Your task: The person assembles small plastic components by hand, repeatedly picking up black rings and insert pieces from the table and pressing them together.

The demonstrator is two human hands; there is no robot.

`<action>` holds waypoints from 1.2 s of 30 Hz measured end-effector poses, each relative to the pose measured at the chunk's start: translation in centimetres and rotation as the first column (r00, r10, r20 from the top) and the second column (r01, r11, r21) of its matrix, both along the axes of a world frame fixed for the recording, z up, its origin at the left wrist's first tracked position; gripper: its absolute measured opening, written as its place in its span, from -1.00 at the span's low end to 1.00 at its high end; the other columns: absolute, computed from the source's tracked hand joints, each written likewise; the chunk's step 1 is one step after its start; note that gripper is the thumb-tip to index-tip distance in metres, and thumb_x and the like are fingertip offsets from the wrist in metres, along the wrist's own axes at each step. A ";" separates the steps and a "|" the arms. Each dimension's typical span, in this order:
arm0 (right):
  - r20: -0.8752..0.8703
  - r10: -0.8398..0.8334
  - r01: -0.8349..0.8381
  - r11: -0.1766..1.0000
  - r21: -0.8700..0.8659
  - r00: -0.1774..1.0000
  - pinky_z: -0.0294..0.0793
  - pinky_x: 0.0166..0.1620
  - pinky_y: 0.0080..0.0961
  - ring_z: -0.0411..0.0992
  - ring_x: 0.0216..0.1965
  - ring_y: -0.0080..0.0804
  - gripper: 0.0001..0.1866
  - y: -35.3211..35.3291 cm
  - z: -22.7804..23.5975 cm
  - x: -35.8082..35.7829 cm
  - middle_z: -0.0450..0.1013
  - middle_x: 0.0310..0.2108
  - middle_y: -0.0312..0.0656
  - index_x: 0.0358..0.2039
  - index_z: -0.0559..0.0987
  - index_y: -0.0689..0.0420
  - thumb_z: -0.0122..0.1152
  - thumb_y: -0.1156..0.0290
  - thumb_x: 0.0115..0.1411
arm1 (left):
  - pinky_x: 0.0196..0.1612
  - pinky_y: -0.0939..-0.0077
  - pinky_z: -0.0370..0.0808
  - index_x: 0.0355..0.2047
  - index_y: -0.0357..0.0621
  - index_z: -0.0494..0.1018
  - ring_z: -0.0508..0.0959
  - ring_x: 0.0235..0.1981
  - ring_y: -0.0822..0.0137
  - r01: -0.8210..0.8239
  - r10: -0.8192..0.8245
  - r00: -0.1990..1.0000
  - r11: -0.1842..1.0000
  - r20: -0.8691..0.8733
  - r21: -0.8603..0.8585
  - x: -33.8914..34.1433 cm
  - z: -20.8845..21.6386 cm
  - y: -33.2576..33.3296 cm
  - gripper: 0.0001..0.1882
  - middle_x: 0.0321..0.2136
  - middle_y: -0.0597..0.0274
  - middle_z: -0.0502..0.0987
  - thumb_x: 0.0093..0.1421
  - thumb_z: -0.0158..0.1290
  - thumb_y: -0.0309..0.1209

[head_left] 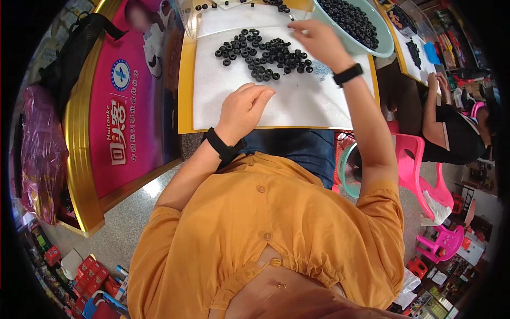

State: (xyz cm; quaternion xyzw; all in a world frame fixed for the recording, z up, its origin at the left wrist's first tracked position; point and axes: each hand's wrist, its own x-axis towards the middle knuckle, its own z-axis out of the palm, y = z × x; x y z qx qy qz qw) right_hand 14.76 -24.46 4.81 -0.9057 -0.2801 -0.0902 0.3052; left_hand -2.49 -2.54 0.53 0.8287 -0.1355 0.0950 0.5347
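Small black rings (260, 53) lie in a loose heap on a white foam sheet (218, 103) on the table before me. Just on the near side of the heap is my left hand (244, 110), its fingers curled closed; whatever they may hold is hidden. My right hand (322, 47) reaches over the far right of the sheet, beside a pale green basin (390, 47) full of more black rings (348, 21). Its index finger and thumb stretch to the left and stand apart, with no ring visible between them. Both wrists wear black bands.
A yellow edge (186, 114) borders the table. On the left stands a pink panel with gold trim (85, 133). To the right, another person (451, 130) works at a separate table with black rings (413, 53). A pink chair (411, 159) stands near my right elbow.
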 end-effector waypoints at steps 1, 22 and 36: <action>0.002 0.021 -0.021 0.998 -0.054 1.000 0.52 -0.12 -0.28 0.55 -0.23 -0.07 -0.72 2.0 -0.3 -0.1 0.58 -0.29 -0.02 -0.15 0.65 0.13 0.22 0.30 0.17 | -0.40 0.51 0.42 -0.25 -0.19 0.62 0.50 -0.50 0.36 -0.001 0.001 1.000 1.000 -0.010 -0.010 0.0 -0.2 -0.1 -0.80 -0.49 0.18 0.56 0.32 0.07 -0.34; -0.335 0.393 -0.256 0.886 0.387 0.856 0.44 -0.23 -0.58 0.45 -0.24 -0.51 -0.82 4.1 1.1 -8.2 0.50 -0.27 -0.28 -0.25 0.63 0.17 0.35 0.38 0.17 | -0.61 0.75 0.17 0.01 -0.24 0.48 0.23 -0.62 0.67 -0.132 -0.325 0.855 0.619 -0.405 -0.774 1.2 0.6 1.8 -0.68 -0.48 0.43 0.44 0.41 -0.04 -0.27; -0.171 -0.243 0.260 0.962 0.086 0.955 0.52 -0.16 -0.42 0.51 -0.17 -0.24 -0.78 -6.9 -2.4 -11.9 0.54 -0.17 -0.08 -0.12 0.65 0.09 0.18 0.46 0.23 | -0.66 0.80 0.18 -0.07 -0.29 0.50 0.24 -0.61 0.69 0.000 -0.627 0.610 0.612 -0.485 -0.791 0.2 0.3 0.5 -0.72 -0.37 0.35 0.48 0.39 0.01 -0.32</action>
